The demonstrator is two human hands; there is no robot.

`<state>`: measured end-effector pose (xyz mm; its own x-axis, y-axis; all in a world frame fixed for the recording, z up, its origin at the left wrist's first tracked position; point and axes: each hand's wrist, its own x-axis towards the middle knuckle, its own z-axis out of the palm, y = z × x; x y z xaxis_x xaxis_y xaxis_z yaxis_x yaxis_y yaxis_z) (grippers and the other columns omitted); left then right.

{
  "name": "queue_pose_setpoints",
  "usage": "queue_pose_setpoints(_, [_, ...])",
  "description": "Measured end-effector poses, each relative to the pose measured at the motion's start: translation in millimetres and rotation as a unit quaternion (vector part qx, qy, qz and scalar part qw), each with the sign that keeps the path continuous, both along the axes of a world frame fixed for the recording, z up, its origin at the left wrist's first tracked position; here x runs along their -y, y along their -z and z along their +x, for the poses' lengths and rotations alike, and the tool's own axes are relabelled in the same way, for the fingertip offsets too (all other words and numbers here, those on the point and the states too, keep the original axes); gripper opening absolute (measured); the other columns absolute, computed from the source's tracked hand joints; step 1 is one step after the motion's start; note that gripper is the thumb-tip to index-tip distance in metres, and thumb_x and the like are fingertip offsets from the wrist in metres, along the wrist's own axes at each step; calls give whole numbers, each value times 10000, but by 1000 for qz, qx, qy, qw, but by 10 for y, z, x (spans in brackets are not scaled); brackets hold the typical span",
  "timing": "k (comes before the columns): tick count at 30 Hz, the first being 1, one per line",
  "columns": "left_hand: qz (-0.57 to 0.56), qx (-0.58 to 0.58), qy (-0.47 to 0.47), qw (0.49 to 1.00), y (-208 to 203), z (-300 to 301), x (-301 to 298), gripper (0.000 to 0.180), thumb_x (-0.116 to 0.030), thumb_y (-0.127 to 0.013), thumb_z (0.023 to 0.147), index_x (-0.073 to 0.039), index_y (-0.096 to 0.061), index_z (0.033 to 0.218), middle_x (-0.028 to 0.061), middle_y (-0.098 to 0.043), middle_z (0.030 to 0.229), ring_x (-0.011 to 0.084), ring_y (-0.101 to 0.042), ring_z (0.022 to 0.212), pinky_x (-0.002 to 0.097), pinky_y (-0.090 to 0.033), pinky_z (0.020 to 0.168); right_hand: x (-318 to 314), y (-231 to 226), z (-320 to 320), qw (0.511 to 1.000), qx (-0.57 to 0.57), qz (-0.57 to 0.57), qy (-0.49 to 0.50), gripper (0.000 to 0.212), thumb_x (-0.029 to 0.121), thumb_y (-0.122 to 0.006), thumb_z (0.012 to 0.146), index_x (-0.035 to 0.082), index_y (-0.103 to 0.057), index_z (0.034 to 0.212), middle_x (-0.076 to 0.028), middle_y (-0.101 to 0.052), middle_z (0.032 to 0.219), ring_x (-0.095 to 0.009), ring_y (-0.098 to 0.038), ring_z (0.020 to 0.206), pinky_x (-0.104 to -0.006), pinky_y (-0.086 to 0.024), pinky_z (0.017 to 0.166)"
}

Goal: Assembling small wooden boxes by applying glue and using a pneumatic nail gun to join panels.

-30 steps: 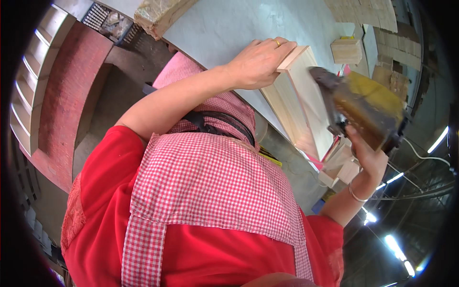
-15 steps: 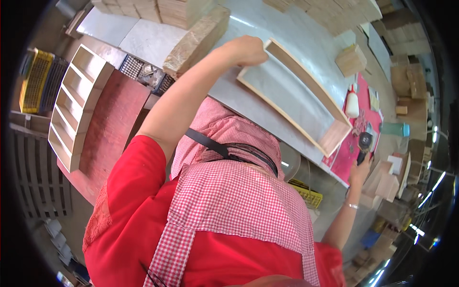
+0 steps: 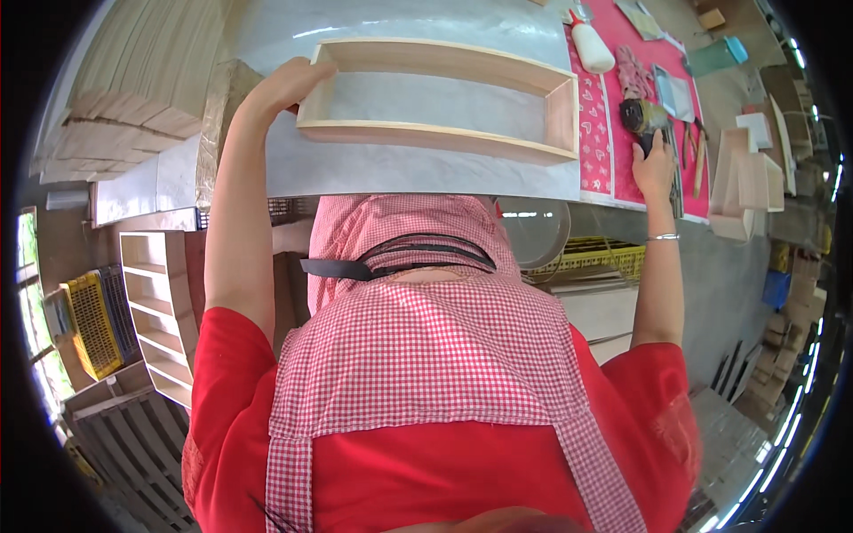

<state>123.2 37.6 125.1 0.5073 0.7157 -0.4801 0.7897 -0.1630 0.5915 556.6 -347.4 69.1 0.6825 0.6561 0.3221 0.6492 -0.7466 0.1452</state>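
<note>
On the grey worktop (image 3: 426, 173) lies the long wooden frame (image 3: 435, 93), its left end gripped by the left hand (image 3: 283, 84), which should hold it flat while the right hand (image 3: 653, 164) closes around the nail gun (image 3: 644, 120).

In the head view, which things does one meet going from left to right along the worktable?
Stack of wooden boards → left hand → long wooden frame → white glue bottle → right hand on a nail gun → small wooden boxes.
</note>
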Motion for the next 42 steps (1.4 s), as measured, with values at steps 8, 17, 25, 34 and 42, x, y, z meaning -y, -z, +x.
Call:
queue_pose_setpoints(8, [-45,278,-151,948,384,-565,699,815,-634,-362,993,107,-577,1255,168,-645,1154,231,-601,1095,355,-462,954,-242,-79,-1452,842,-425,303,-140,455,290,-355,1069,-71,-614,1163,-158,-669,1065,-229,-600,1057,-334,-440,955])
queue_pose_setpoints(17, [67,461,-160,870,88,-578,929,776,-599,-326,1023,95,-534,1301,178,-602,1250,245,-558,1170,383,-408,1043,-534,-530,-1531,843,-232,394,-281,432,246,-320,1060,-63,-609,1147,-116,-635,932,-191,-600,963,-292,-464,883])
queue_pose_setpoints(25, [75,277,-162,944,-341,-201,732,792,-637,-288,1011,46,-617,1240,134,-631,1163,211,-556,1067,334,-413,980,-1044,-771,-1119,758,-483,393,-196,616,444,-303,1064,-62,-654,1082,-30,-622,832,-100,-532,766,-254,-424,694])
queue_pose_setpoints(34, [53,237,-194,950,-387,-144,541,841,-667,-390,975,121,-569,1208,184,-627,1102,237,-558,1080,338,-412,969,-1225,-562,-969,769,-521,335,-157,648,500,-335,1047,-51,-677,1027,-28,-632,819,-98,-537,742,-260,-426,676])
queue_pose_setpoints(42, [107,396,-207,888,-315,-70,664,677,-549,-380,1025,61,-549,1267,158,-574,1237,230,-543,1152,364,-401,1033,-1386,-538,-1101,636,-488,536,-264,478,377,-387,1040,-37,-610,1126,-74,-642,974,-144,-591,910,-303,-476,857])
